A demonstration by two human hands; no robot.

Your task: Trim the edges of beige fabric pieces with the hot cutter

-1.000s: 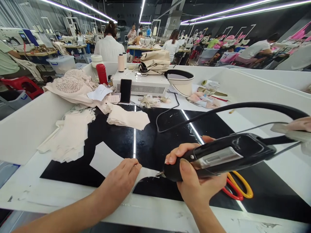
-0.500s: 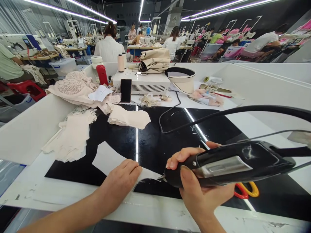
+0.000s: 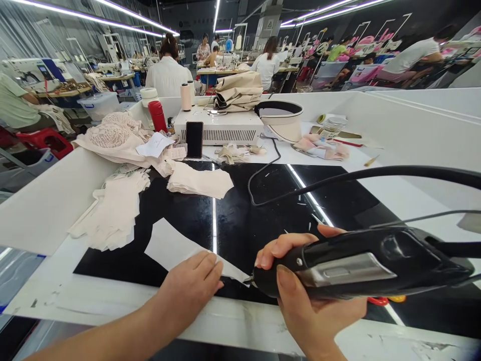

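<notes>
A white pattern-like piece [image 3: 171, 246] lies on the black mat [image 3: 195, 219], its narrow end pointing right. My left hand [image 3: 193, 283] presses on that piece from the near side, fingers together. In my right hand [image 3: 300, 296] is a black handheld power tool [image 3: 349, 265] with a silver panel, fingers wrapped around its front. The tool's small metal tip touches or nearly touches the narrow right end of the white piece. The red and yellow handles of a pair of scissors [image 3: 379, 301] show partly beneath the tool.
Beige fabric stacks [image 3: 199, 181] [image 3: 114, 208] lie at the left and back. A phone [image 3: 194, 140] leans on a white box [image 3: 225, 128], near a red bottle [image 3: 157, 116] and a visor [image 3: 285, 120]. A black cable [image 3: 376, 172] arches over the right side. People work beyond.
The tool and my right hand have tilted slightly, now covering more of the scissors. My left hand has shifted slightly right and down. The dark sliver by the white piece's near edge looks different.
</notes>
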